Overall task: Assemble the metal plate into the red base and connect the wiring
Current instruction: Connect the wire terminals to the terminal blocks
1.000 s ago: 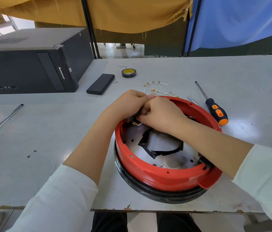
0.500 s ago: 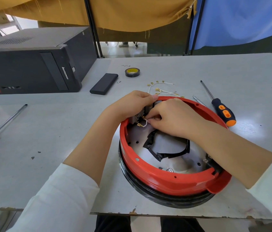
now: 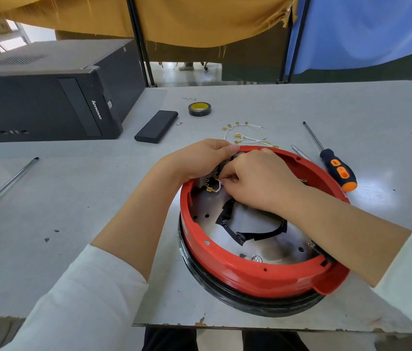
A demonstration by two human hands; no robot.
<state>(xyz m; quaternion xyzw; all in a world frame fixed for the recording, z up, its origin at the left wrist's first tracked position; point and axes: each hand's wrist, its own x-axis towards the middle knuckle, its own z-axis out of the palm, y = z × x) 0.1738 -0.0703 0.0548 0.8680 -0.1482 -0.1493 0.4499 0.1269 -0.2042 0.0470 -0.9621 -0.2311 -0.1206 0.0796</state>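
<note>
- Red base (image 3: 255,272) stands on the bench (image 3: 73,198), close to the near edge and a little to the right of the person's middle; the metal plate (image 3: 212,209) already lies flat inside it, under a piece of black tape (image 3: 250,233).
- Wiring in work is a short white wire (image 3: 216,187) with brass terminals, at the far-left inner wall of the base, beside a small grey switch block (image 3: 203,179) that stands against this wall.
- Left hand (image 3: 199,158) comes over the rim from the left, and its curled fingers hold the switch block from the outer side.
- Right hand (image 3: 258,181) reaches across the base from the right, and its fingertips pinch the white wire just beside the block.
- Both hands meet at this one point, so the terminal lies directly before the fingers; I judge the push must go leftward and away, toward the wall, with the left hand as the support.
- Spare wires (image 3: 245,135) lie on the bench just behind the rim, nearer to the right hand.
- Screwdriver (image 3: 336,168) lies to the right of the base, its long axis pointing away from the person.
</note>
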